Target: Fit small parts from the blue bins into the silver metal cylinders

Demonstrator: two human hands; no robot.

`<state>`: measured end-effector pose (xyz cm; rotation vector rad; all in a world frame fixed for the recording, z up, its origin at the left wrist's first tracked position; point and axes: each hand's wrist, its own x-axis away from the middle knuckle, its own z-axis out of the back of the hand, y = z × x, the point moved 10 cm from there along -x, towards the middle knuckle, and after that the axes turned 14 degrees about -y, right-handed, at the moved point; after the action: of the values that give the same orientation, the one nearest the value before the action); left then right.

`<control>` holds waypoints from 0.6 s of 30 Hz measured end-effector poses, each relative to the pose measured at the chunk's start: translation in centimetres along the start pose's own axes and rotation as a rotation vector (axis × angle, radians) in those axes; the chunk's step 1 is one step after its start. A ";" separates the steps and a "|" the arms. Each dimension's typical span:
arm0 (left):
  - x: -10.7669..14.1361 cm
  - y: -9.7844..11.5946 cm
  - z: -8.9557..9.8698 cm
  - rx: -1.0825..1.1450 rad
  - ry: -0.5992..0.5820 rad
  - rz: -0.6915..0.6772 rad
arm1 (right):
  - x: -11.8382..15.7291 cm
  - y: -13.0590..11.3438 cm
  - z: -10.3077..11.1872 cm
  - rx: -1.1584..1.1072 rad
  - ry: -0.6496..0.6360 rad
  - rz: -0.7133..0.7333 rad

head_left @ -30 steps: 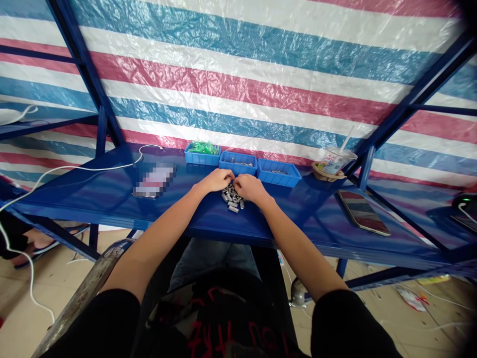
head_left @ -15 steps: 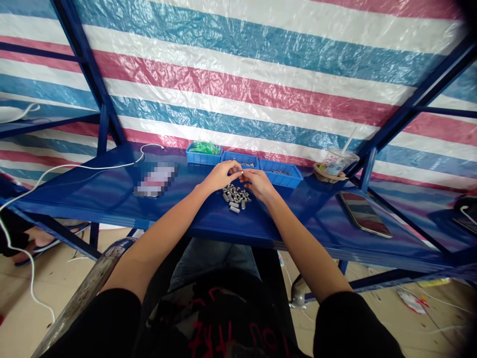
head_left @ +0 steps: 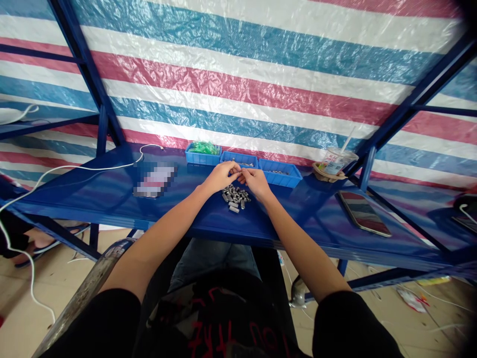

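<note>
The left hand [head_left: 224, 177] and right hand [head_left: 256, 182] are holding their fingertips together just beyond the metal pieces [head_left: 234, 196]; whether either grip is pinching a piece, I cannot tell. The heap is lying on the table [head_left: 286, 216], midway between its front edge and the blue trays [head_left: 280, 179] lining the back edge. Each piece is looking light, stiff and probably slippery, best pinched across its long sides.

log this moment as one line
left hand | right hand | fingers close together near metal pieces | held: cannot tell | beyond: three blue bins
</note>
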<state>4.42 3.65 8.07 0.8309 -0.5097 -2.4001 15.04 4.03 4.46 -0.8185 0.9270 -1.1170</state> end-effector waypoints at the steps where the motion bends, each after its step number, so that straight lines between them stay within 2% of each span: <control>1: 0.0 0.0 0.1 -0.010 0.010 0.002 | 0.0 0.1 -0.2 -0.039 -0.015 -0.006; 5: 0.1 -0.2 0.2 -0.029 0.020 0.017 | -0.1 0.2 -0.7 -0.143 -0.058 -0.002; 9: 0.1 0.2 0.1 -0.068 0.005 -0.009 | -0.2 0.9 -0.1 -0.201 0.014 -0.013; 12: 0.3 0.5 0.1 -0.139 0.018 -0.007 | -0.2 1.0 0.0 -0.182 0.007 -0.018; 15: 0.3 0.5 0.2 -0.153 0.024 0.013 | 0.0 0.2 -0.1 -0.026 -0.027 -0.003; 18: 0.3 0.3 0.6 -0.095 0.036 0.031 | 0.5 -1.9 0.3 0.257 0.028 0.112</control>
<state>3.94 3.33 8.48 0.8177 -0.3886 -2.3568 14.74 3.08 6.22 -0.5366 0.8216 -1.1243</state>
